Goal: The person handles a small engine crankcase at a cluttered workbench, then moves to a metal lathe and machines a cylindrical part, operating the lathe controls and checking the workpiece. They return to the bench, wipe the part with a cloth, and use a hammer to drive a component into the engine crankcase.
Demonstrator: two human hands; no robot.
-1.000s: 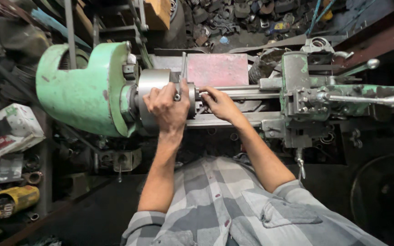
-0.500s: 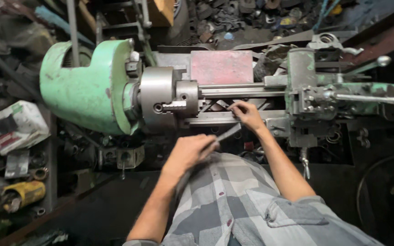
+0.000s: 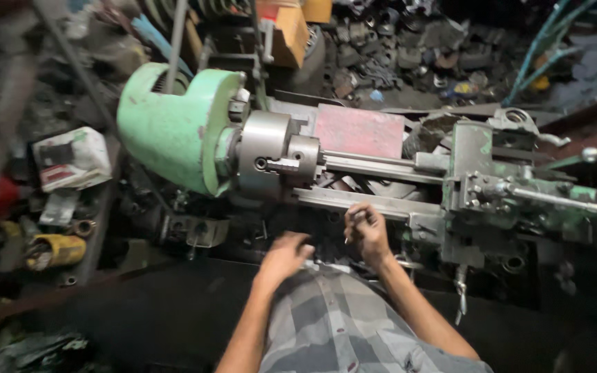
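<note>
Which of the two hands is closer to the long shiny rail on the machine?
The right hand; it sits just under the rail. The left hand is lower, nearer the checked shirt.

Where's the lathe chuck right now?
In the head view, the steel chuck sits left of centre, against the green headstock, above both hands.

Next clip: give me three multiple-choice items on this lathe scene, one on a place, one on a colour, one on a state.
1. Where is the lathe chuck relative to the green headstock?
A. to its right
B. to its left
C. beneath it

2. What colour is the flat plate behind the bed?
A. blue
B. reddish
C. yellow

3. Is the left hand touching the chuck?
A. yes, gripping it
B. yes, resting on top
C. no, it is well clear below

Answers: 1 A, the chuck juts from the headstock's right face. 2 B, the plate looks reddish. 3 C, the hand is blurred near the person's shirt.
</note>
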